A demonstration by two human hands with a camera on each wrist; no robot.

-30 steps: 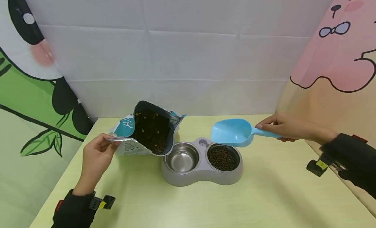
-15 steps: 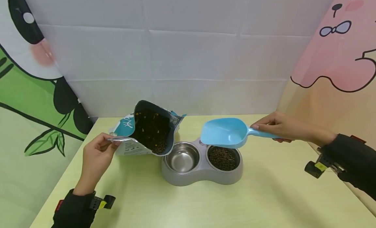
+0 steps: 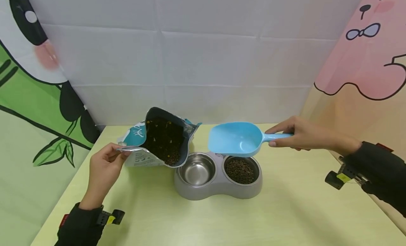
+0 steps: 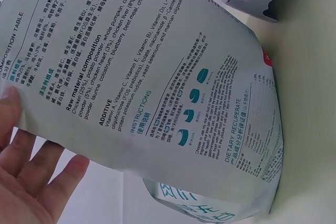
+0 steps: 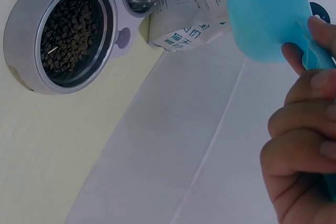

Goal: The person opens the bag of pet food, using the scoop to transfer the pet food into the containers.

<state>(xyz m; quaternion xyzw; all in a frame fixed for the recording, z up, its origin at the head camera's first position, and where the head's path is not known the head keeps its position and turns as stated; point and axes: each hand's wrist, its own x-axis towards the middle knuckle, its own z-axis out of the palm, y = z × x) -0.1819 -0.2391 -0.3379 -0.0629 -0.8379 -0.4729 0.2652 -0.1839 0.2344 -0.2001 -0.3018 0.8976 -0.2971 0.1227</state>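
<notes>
- Head view, hands: the left grip (image 3: 106, 165) pinches the near lip of a pet-food bag (image 3: 144, 158), whose mouth gapes toward the viewer with kibble (image 3: 161, 138) inside. The right grip (image 3: 304, 133) is closed on the handle of a blue feed scoop (image 3: 234, 137), held above the back of the bowl stand with its blade aimed at the bag; its basin looks bare.
- Head view, desk (image 3: 222, 225): the gray double bowl stand (image 3: 219, 188) rests here. Its right steel bowl (image 3: 252, 165) contains kibble; its left steel bowl (image 3: 196, 173), just beside the bag, shows bare metal.
- Left wrist view: the bag leans with its printed composition panel facing the camera, thumb and fingers at its edge. Whether its base bears on the desk cannot be told.
- Right wrist view: fingers curl around the scoop handle; the filled bowl stands well apart from them, the bag beyond.
- Step, as judged: one serving appears done, and the scoop seems due for another load. The next move calls for the blade dipping into the bag's mouth, lip held wide, without spilling.
</notes>
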